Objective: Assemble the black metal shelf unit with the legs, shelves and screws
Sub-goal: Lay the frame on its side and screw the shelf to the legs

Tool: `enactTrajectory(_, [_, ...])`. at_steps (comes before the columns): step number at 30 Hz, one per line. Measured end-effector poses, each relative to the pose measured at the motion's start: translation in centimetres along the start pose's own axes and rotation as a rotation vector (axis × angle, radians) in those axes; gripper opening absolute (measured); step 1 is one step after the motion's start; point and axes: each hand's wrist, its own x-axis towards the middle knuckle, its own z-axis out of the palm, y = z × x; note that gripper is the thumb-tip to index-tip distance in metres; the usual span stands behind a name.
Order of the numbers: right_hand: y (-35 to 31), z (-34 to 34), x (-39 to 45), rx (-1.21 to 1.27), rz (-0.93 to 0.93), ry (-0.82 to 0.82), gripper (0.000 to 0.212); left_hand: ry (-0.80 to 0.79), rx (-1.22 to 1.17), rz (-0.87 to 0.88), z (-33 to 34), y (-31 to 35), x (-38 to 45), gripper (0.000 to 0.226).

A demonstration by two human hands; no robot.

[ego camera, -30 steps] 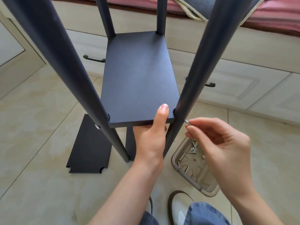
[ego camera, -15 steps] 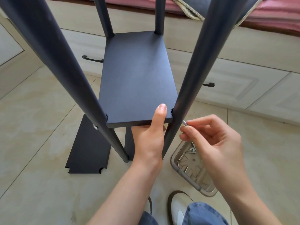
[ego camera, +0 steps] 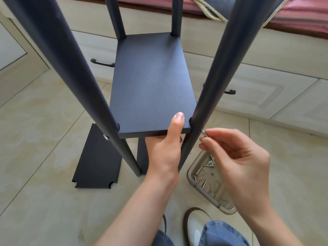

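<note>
Head view: you fitted a screw at the shelf's near right corner.
Your left hand (ego camera: 164,153) gripped the shelf (ego camera: 152,86) edge, thumb on top; your right hand (ego camera: 236,157) pinched a screw (ego camera: 203,133) against the right front leg (ego camera: 213,82), above the screw tray (ego camera: 191,176).

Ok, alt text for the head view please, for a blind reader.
Left hand grips the black shelf's near edge while the right hand brings a screw to the near right leg. A tray of screws and a spare shelf panel lie on the tiled floor.
</note>
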Motion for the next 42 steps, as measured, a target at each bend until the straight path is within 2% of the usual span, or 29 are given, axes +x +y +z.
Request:
enactTrajectory(3, [-0.5, 0.0, 0.2, 0.054, 0.067, 0.003, 0.013, -0.004, 0.004, 0.009, 0.0, 0.0, 0.0, 0.012])
enactTrajectory(7, [-0.7, -0.1, 0.5, 0.114, 0.185, -0.014, 0.01, 0.008, 0.027, 0.054, -0.1, -0.1, 0.1, 0.031])
enactTrajectory(11, [-0.5, -0.3, 0.9, 0.394, 0.431, -0.066, 0.014, 0.03, 0.033, 0.082, 0.0, -0.2, 0.2, 0.033])
enactTrajectory(13, [-0.4, -0.4, 0.9, 0.361, 0.382, -0.063, 0.013, 0.027, 0.033, 0.081, -0.1, -0.3, 0.2, 0.032])
enactTrajectory(15, [-0.5, -0.2, 0.7, 0.21, 0.23, -0.047, 0.008, 0.026, 0.037, 0.077, -0.1, -0.3, 0.2, 0.033])
enactTrajectory(19, [0.2, 0.0, 0.2, 0.021, -0.017, -0.002, 0.017, 0.032, 0.015, 0.063, -0.1, -0.4, 0.2, 0.037])
enactTrajectory(23, [1.0, -0.1, -0.1, -0.155, -0.215, 0.013, 0.013, 0.035, 0.007, 0.046, 0.1, -0.2, 0.0, 0.028])
enactTrajectory(27, [1.3, -0.2, -0.1, -0.259, -0.317, 0.042, 0.012, 0.04, -0.019, 0.002, 0.1, -0.1, -0.1, 0.019])
enactTrajectory(29, [1.2, 0.0, -0.2, -0.25, -0.296, 0.046, 0.01, 0.049, -0.026, -0.014, 0.1, -0.1, 0.0, 0.017])
enactTrajectory(33, [0.2, 0.4, 0.1, 0.063, 0.076, 0.051, 0.01, 0.066, -0.046, -0.025, 0.3, 0.2, -0.2, 0.006])
enactTrajectory(35, [-0.1, 0.4, 0.3, 0.182, 0.188, 0.033, 0.011, 0.072, -0.048, -0.03, 0.5, 0.3, -0.3, 0.003])
enactTrajectory(38, [-0.3, 0.3, 0.4, 0.202, 0.2, 0.015, 0.013, 0.096, -0.051, -0.039, 0.7, 0.4, -0.4, 0.002])
enactTrajectory(42, [-0.2, 0.4, 0.2, 0.127, 0.099, 0.03, 0.011, 0.136, -0.051, -0.053, 0.8, 0.3, -0.3, 0.006])
